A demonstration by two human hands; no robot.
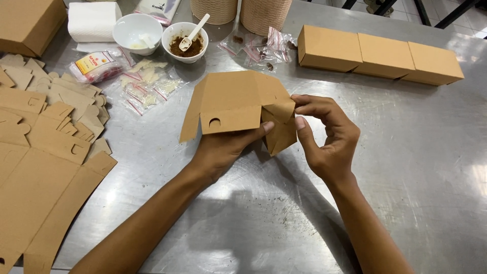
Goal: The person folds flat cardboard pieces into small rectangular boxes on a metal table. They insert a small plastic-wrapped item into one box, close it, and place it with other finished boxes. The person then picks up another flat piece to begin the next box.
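A stack of flat kraft box blanks [40, 152] is seen at 9 o'clock on the steel table [416, 167]. At the centre, a half-folded kraft box [233, 104] is held off the table: it is gripped from beneath by the left hand [223, 147], thumb on its front panel, while a side flap is pinched between thumb and forefinger of the right hand [327, 134]. Small zip bags [144, 86] are scattered at 11 o'clock. Farther off, a bowl of brown powder [185, 43] with a white scoop is set at 12 o'clock, a white bowl [137, 31] just beside it. Three finished boxes [380, 55] are lined up touching at 2 o'clock.
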